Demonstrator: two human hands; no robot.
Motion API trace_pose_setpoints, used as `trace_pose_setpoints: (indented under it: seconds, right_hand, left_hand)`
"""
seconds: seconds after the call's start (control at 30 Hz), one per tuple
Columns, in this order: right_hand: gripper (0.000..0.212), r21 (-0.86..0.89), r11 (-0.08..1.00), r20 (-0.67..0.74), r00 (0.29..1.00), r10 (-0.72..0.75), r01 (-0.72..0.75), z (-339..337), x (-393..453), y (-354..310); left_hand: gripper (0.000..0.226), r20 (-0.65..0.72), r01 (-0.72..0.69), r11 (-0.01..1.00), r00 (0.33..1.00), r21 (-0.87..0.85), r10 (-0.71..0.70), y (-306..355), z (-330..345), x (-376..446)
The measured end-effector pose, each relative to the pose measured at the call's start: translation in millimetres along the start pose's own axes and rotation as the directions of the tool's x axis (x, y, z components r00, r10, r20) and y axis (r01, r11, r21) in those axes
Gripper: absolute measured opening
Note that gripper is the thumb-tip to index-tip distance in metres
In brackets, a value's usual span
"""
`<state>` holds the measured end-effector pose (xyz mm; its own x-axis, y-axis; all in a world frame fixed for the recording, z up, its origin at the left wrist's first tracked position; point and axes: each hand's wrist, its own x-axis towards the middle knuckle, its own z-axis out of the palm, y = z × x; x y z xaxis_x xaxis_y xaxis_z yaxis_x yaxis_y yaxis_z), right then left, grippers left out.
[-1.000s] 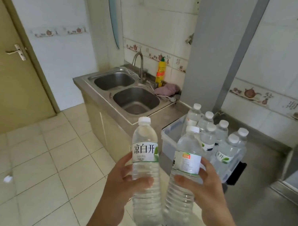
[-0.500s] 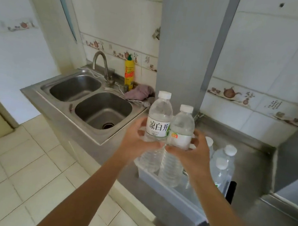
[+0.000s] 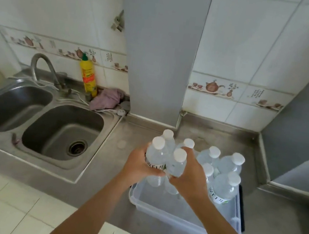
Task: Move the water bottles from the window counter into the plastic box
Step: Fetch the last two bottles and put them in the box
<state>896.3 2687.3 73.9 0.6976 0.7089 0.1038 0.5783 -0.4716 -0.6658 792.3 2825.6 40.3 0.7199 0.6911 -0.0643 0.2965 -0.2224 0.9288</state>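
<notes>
A clear plastic box (image 3: 159, 206) stands on the steel counter, right of the sink. Several clear water bottles with white caps (image 3: 225, 184) stand upright in its far and right part. My left hand (image 3: 138, 166) grips one water bottle (image 3: 157, 155) and my right hand (image 3: 191, 173) grips a second water bottle (image 3: 177, 164). Both bottles are upright, side by side, with their lower ends inside the box at its left. The box's near part holds nothing.
A double steel sink (image 3: 62, 133) with a tap (image 3: 43, 67) lies to the left. A yellow detergent bottle (image 3: 88, 76) and a pink cloth (image 3: 107, 98) sit behind it. A grey pillar (image 3: 158, 58) rises behind the box. Tiled floor is below the counter edge.
I have come closer and look down more steeply. Both hands have lowered their bottles from above the box's rim down into the box.
</notes>
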Motion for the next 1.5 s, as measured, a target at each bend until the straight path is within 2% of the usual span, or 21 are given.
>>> trace_pose_setpoints:
  seconds: [0.07,0.17,0.3,0.37,0.43,0.5,0.57,0.7,0.8,0.87,0.93,1.1,1.4,1.5]
  right_hand:
    - [0.056,-0.052,0.999,-0.013,1.0,0.011,-0.012,6.7,-1.5,4.2]
    - [0.052,-0.026,0.998,-0.018,0.998,0.054,-0.054,17.5,-7.4,7.8]
    - [0.067,0.01,0.997,-0.059,0.996,0.071,-0.07,23.7,-11.2,10.5]
    - [0.076,-0.033,0.999,-0.081,0.997,0.019,-0.022,22.9,-14.9,10.6]
    - [0.087,-0.147,0.987,-0.096,0.992,-0.085,0.07,20.6,-20.2,9.1]
    - [0.094,-0.265,0.954,-0.123,0.976,-0.18,0.143,15.4,-25.0,6.3]
    - [0.089,-0.353,0.915,-0.17,0.948,-0.269,0.196,7.7,-28.8,5.5]
    - [0.074,-0.487,0.843,-0.23,0.898,-0.376,0.228,-11.0,-36.0,16.6]
    - [0.086,-0.566,0.822,-0.237,0.944,-0.229,0.058,-28.3,-38.0,32.4]
    - [0.096,-0.572,0.82,-0.204,0.974,-0.101,-0.035,-35.8,-38.9,41.3]
    - [0.098,-0.58,0.813,-0.147,0.988,-0.051,-0.045,-38.1,-40.7,46.8]
    - [0.089,-0.588,0.807,-0.155,0.987,-0.051,-0.051,-36.5,-42.4,51.4]
    - [0.092,-0.659,0.752,-0.148,0.982,-0.114,-0.012,-34.4,-43.4,54.1]
    - [0.085,-0.677,0.736,-0.176,0.973,-0.148,-0.011,-35.9,-45.9,53.0]
  left_hand:
    - [0.069,0.021,-0.017,0.999,1.0,0.032,0.016,-7.7,3.9,1.5]
    - [0.081,0.055,-0.074,0.992,0.996,0.103,0.068,-15.6,5.6,2.0]
    - [0.089,0.075,-0.183,0.967,0.982,0.177,0.172,-21.3,6.4,2.6]
    - [0.089,0.063,-0.245,0.94,0.97,0.24,0.236,-23.2,7.5,1.3]
    - [0.096,0.076,-0.309,0.895,0.951,0.322,0.301,-23.6,9.1,0.0]
    - [0.108,0.067,-0.408,0.829,0.907,0.383,0.415,-22.8,10.9,-0.8]
    - [0.116,0.038,-0.507,0.73,0.832,0.457,0.554,-18.8,13.5,-1.8]
    - [0.11,0.117,-0.602,0.472,0.687,0.644,0.717,5.9,22.6,-9.1]
    - [0.1,0.239,-0.606,0.308,0.654,0.734,0.717,19.5,32.5,-13.7]
    - [0.094,0.283,-0.611,0.293,0.67,0.735,0.686,23.2,38.0,-13.7]
    - [0.088,0.296,-0.616,0.316,0.687,0.721,0.663,25.9,41.8,-12.8]
    - [0.078,0.362,-0.669,0.273,0.648,0.691,0.67,30.6,40.9,-0.1]
    - [0.093,0.462,-0.654,0.206,0.69,0.728,0.556,35.0,32.6,-1.9]
    - [0.095,0.457,-0.666,0.212,0.675,0.715,0.579,27.7,27.7,-5.4]
